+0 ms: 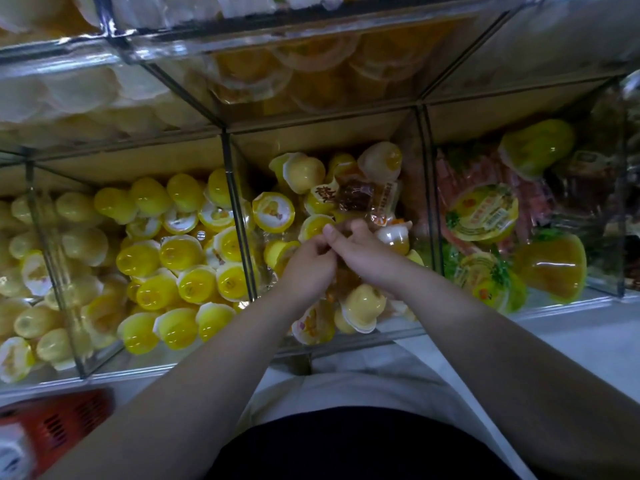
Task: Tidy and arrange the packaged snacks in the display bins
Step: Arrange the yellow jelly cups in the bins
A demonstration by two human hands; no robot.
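Store display, clear bins in two tiers on a white worktop (575,327), seen from just behind the person working.

- Lower tier: four bins counted, a fifth barely showing at the right edge of view.
- Far-left bin (14,181) and left bin (138,161): heaped with small yellow jelly cups (180,252), dozens, too many to count, lying at every angle.
- Middle bin (325,133): the same small cups, more loosely piled, and one brown snack packet (356,199) lying on top toward the back.
- Right bin (467,123): four large jelly cups (550,268), two with printed lids showing, lying on pink-red packets (460,174).
- Upper bins (194,50): blurred; pale cups at left, orange cups in the centre.
- Two bare hands, both inside the middle bin just in front of the brown packet. Left hand (308,268) and right hand (363,251) touch at the thumbs. Fingers of both are curled in; whether they pinch anything cannot be told, the fingertips are hidden.
- One red basket (55,427) below the worktop's front edge at lower left, blurred.
- The person wears a white top (363,386).
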